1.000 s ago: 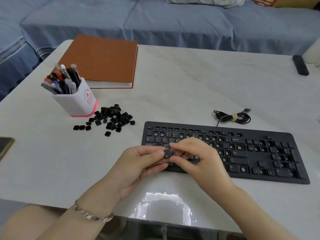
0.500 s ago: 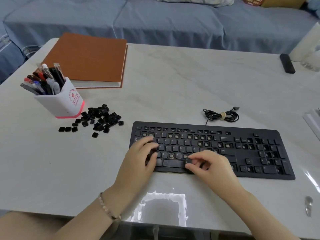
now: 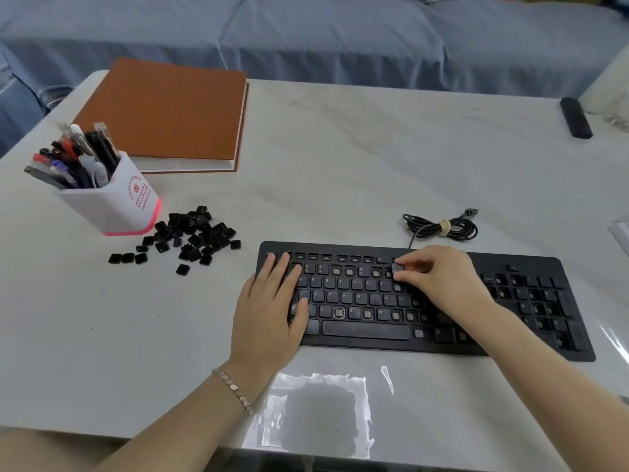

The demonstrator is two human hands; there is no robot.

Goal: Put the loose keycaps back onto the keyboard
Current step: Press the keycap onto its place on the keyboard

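Up from the bottom row went the right hand [image 3: 439, 284] since half a second back, and I watched it carry the keycap [image 3: 396, 267] to the number row, upper middle of the keyboard [image 3: 366, 330]. Thumb and forefinger pinched that keycap low over the row; whether it touched a socket I could not tell. Further left, the left hand [image 3: 269, 304] had flattened out, fingers straight, resting on the keys at the board's left end and gripping nothing. Several sockets across the rows showed bare. Out left of centre lay the loose keycaps [image 3: 194, 233] in a black heap, just beside the white pen pot [image 3: 112, 206]. Behind that, upper left, sat the brown notebook [image 3: 163, 114]. A coiled cable [image 3: 439, 228] lay just behind the keyboard, all on the pale table [image 3: 340, 148].
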